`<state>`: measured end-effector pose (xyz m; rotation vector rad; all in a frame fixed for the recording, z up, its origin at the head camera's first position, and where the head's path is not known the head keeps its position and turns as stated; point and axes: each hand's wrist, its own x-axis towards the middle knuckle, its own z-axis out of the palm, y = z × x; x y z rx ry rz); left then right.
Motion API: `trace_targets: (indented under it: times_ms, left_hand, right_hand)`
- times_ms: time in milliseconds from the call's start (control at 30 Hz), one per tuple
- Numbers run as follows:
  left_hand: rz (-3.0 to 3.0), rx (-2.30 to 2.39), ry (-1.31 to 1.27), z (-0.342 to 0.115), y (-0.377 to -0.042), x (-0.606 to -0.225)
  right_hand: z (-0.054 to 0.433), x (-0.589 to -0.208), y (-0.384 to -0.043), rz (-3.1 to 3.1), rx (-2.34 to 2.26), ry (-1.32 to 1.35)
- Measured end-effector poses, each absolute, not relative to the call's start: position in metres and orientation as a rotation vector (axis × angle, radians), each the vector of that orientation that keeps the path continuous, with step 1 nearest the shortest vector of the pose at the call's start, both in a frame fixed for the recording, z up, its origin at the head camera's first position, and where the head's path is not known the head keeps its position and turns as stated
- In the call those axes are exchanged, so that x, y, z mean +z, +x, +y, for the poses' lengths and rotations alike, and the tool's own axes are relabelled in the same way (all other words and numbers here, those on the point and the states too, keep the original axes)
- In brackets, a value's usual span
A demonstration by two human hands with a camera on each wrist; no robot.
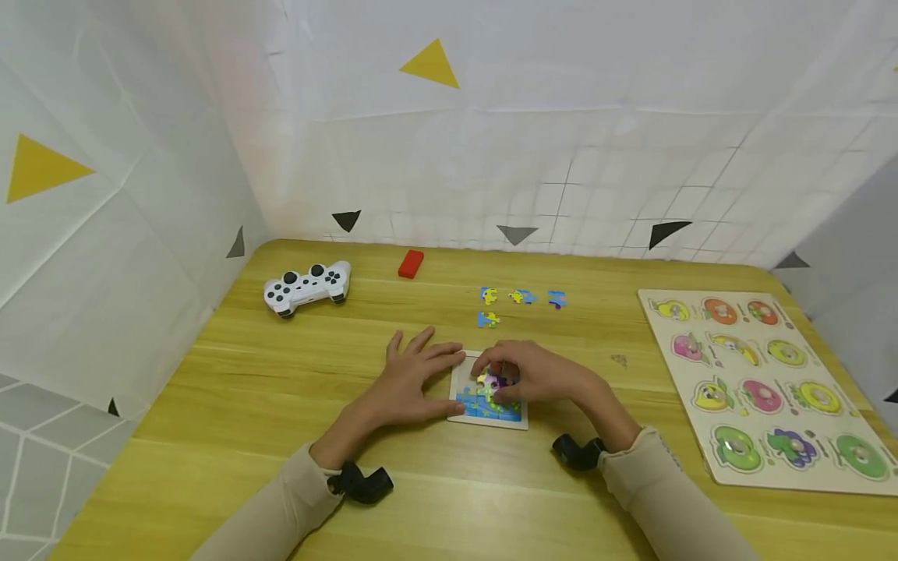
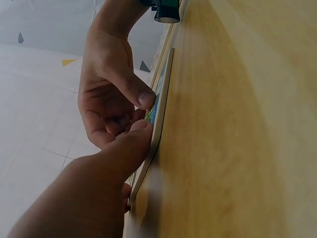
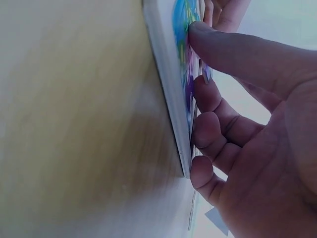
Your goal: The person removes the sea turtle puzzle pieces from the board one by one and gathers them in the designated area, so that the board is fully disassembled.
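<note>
Head view: right hand (image 1: 536,372) seemingly pinches a piece, hiding much of the puzzle tray (image 1: 459,411); left hand (image 1: 414,378) rests flat.

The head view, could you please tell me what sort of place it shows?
Probably a staged recording booth: a yellow wooden table enclosed by white sheets bearing triangle markers, laid with a small jigsaw puzzle, a fruit peg puzzle board and a white game controller.

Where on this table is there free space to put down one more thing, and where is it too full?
Bare wood lies between the game controller and the left hand, along the near edge of the table, and between the small puzzle and the fruit peg board. It is crowded at the puzzle, where the right hand also works, and around the loose pieces behind it.
</note>
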<state>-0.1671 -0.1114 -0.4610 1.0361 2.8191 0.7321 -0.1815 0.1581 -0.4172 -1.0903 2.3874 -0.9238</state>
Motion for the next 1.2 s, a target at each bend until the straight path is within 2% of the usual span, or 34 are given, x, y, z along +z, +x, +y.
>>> trace_targets:
  times_ms: [367, 700, 1200]
  left_hand:
    - [2.819, 0.727, 1.024, -0.111, -0.167, -0.461]
    - [2.831, 0.732, 1.039, -0.111, -0.167, -0.462]
    - [2.823, 0.723, 1.025, -0.111, -0.167, -0.46]
  right_hand:
    - [0.158, -0.414, -0.182, 2.439, -0.864, -1.092]
    - [0.172, -0.416, -0.188, 2.549, -0.942, -0.94]
    - [0.196, -0.424, -0.204, 2.664, -1.017, -0.847]
